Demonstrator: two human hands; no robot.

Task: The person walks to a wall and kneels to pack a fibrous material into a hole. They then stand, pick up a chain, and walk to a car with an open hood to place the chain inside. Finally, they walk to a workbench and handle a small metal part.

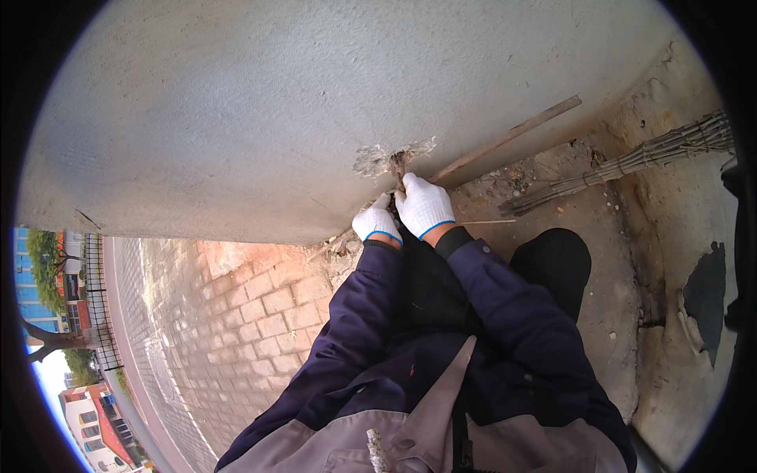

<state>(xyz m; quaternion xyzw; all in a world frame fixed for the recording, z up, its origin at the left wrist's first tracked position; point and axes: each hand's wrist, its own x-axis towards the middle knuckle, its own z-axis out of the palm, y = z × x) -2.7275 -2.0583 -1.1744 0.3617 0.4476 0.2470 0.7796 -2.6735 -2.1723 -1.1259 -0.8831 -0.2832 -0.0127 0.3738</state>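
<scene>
Both my hands wear white knit gloves with blue hems and are close together at the foot of a grey wall (221,118). My right hand (426,206) is closed, its fingertips just below a broken patch (400,158) where the plaster is chipped and brown material shows. Slightly lower and to the left, my left hand (377,221) is also closed, thumb and fingers pinched. Something thin and brownish lies between the two hands. Fingers and shadow hide most of it, so I cannot make out its kind.
A wooden strip (505,139) leans along the wall on the right. Beyond it lies a bundle of twigs like a broom (631,162), against a dirty ledge. Brick paving (252,315) spreads to the left. My dark knee (552,264) is bent near the right hand.
</scene>
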